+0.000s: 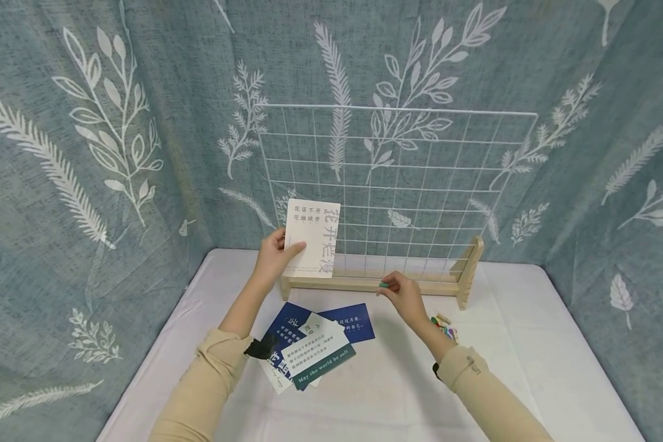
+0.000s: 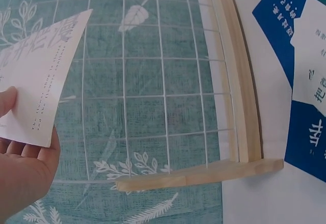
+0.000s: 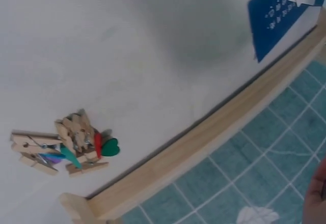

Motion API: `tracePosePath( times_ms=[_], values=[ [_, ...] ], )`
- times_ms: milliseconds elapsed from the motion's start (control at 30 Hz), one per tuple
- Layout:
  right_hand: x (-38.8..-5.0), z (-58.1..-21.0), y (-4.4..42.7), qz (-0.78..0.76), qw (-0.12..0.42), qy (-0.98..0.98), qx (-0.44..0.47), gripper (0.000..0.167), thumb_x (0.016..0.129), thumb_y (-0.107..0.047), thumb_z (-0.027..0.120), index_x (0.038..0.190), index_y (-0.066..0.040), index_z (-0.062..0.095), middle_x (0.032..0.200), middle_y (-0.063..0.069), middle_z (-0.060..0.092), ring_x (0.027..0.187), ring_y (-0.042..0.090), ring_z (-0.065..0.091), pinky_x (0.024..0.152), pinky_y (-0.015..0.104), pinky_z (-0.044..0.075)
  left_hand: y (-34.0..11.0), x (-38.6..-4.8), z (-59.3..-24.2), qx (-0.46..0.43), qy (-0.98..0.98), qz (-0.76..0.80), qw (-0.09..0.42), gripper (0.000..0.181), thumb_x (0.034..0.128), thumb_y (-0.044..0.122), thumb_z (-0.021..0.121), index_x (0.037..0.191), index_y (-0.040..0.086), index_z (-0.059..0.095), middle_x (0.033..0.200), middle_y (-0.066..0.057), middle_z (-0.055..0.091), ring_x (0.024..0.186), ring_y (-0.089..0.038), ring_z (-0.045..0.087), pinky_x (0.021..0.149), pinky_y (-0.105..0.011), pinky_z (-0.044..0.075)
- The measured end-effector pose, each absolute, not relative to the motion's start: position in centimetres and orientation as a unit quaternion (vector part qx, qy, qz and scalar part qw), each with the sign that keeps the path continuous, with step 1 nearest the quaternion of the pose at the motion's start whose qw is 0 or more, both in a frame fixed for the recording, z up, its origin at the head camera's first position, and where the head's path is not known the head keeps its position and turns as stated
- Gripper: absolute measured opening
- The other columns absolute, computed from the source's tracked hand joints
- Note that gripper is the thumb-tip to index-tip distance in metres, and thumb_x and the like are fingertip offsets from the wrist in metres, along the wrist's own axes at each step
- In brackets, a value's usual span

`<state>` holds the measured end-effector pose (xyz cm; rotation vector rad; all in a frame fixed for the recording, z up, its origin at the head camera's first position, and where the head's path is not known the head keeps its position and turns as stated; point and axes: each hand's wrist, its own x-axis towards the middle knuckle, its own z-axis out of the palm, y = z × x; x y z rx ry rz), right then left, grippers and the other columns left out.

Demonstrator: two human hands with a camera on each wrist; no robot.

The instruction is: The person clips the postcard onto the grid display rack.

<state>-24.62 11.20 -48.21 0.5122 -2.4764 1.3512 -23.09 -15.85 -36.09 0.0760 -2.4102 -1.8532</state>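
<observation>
My left hand (image 1: 273,258) holds a white card (image 1: 309,239) with grey and black Chinese characters, thumb on its front and fingers behind. The card stands upright before the left part of a white wire grid (image 1: 396,178). In the left wrist view the same card (image 2: 35,76) appears tilted, apart from the grid as far as I can see. Low in front of the grid, my right hand (image 1: 409,301) pinches a small clothespin (image 1: 383,284); only its green part shows. The right wrist view catches just an edge of that hand (image 3: 317,196).
The grid stands in a wooden base (image 1: 359,283) with wooden end feet (image 1: 466,276). Overlapping blue, white and green cards (image 1: 326,368) lie on the white table (image 1: 398,393). Wooden clothespins with coloured hearts (image 3: 76,137) are piled by the right foot. A leaf-patterned curtain (image 1: 188,110) surrounds everything.
</observation>
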Motion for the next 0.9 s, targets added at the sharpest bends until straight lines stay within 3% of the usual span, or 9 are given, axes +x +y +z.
tracePosePath(
  times_ms=[300,600,900],
  values=[
    [-24.2,-46.8,10.6,0.479,0.128,-0.850,0.177,0.013,0.079,0.003,0.070,0.089,0.005,0.062,0.089,0.020,0.069,0.080,0.031,0.068,0.071,0.034,0.057,-16.3,-23.8,-35.3,0.026,-0.790,-0.611,0.050,0.045,0.0910,0.009,0.060,0.132,-0.004,0.047,0.120,-0.029,0.059,0.069,0.005,0.057,0.064,-0.011,0.050],
    [-23.7,-44.9,10.3,0.503,0.120,-0.833,0.198,0.009,0.079,0.005,0.069,0.081,0.008,0.060,0.090,0.025,0.070,0.082,0.035,0.070,0.072,0.031,0.058,-17.1,-24.6,-33.5,0.053,-0.764,-0.641,0.052,0.046,0.0918,0.010,0.060,0.134,-0.002,0.046,0.125,-0.028,0.057,0.068,0.006,0.060,0.066,-0.011,0.052],
    [-22.8,-42.8,10.2,0.501,0.084,-0.835,0.209,0.013,0.079,0.006,0.069,0.083,0.004,0.057,0.093,0.024,0.070,0.084,0.033,0.069,0.074,0.035,0.057,-17.2,-25.5,-32.1,0.083,-0.766,-0.636,0.049,0.046,0.0924,0.012,0.059,0.135,0.000,0.046,0.127,-0.022,0.058,0.073,0.003,0.059,0.067,-0.012,0.052]
  ],
)
